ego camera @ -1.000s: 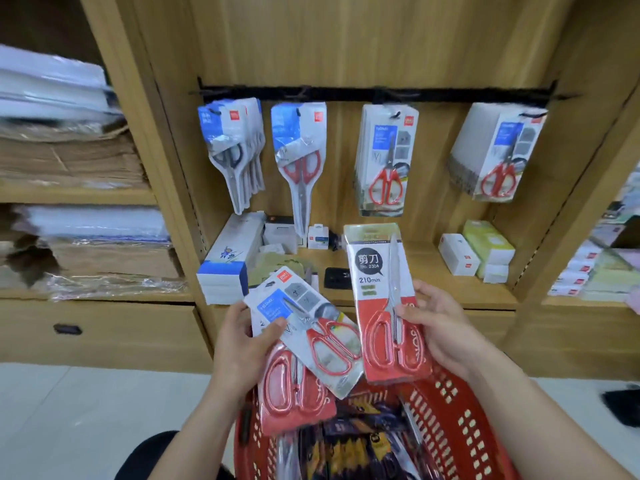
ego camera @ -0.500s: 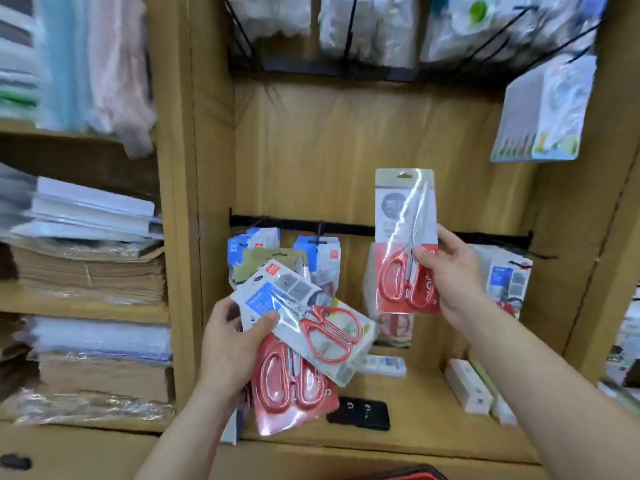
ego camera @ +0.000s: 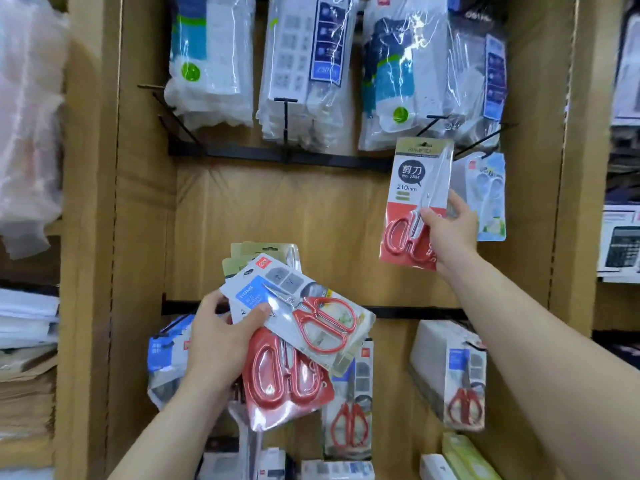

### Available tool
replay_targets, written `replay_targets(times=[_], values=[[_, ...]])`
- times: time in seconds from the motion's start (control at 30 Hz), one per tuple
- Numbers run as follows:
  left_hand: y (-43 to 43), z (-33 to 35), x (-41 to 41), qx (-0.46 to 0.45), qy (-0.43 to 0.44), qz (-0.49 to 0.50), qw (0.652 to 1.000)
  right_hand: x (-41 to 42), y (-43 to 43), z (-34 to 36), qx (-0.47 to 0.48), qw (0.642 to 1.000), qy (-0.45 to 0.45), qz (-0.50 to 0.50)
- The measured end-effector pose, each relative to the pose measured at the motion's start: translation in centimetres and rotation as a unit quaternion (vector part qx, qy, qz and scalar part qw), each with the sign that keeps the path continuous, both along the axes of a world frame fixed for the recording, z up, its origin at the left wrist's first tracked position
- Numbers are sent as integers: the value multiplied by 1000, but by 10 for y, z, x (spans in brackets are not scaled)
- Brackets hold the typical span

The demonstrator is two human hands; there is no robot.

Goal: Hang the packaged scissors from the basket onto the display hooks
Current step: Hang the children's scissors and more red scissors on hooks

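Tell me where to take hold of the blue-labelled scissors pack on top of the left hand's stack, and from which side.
Probably pinch its lower-right end, by the red handles, coming from the right. The blue-labelled pack lies diagonally atop the stack. The left hand pins its left edge with the thumb, while that end juts free, and the hang tab would be left clear for a hook.
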State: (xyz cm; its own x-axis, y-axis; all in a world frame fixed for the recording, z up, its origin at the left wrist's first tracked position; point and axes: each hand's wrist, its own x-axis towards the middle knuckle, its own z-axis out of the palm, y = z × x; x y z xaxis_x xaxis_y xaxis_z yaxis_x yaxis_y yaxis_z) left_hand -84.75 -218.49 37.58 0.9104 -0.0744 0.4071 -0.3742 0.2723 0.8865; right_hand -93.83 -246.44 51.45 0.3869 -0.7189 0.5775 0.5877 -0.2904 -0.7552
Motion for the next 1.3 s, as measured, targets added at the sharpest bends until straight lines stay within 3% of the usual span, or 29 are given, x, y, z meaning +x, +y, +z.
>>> replay_targets(times=[0.5,0.83,0.97,1.0,1.07,1.17,1.23,1.3], values=[[-42,15,14,-10,1,-10,1000,27,-50,29,-32,999,18,-28],[-39,12,13,-4,-7,1,1000,44,-52,31,-103,979,172,-43],[-40,4,13,-6,-9,-7,1000,37,-37,-1,-142,955,225,-132],[-41,1,13,-5,-7,-10,1000,29,-26,-13,-148,957,218,-122],[-44,-7,13,-2,-4,-8,1000,12,1,-43,-155,961,228,-10],[-50,-22,6,9,-6,-15,1000,-15,47,-90,-171,907,335,192],[-53,-35,0,10,0,-24,1000,-23,62,-118,-178,889,349,236],[-53,-48,-7,2,17,-27,1000,-25,64,-143,-143,911,319,218]])
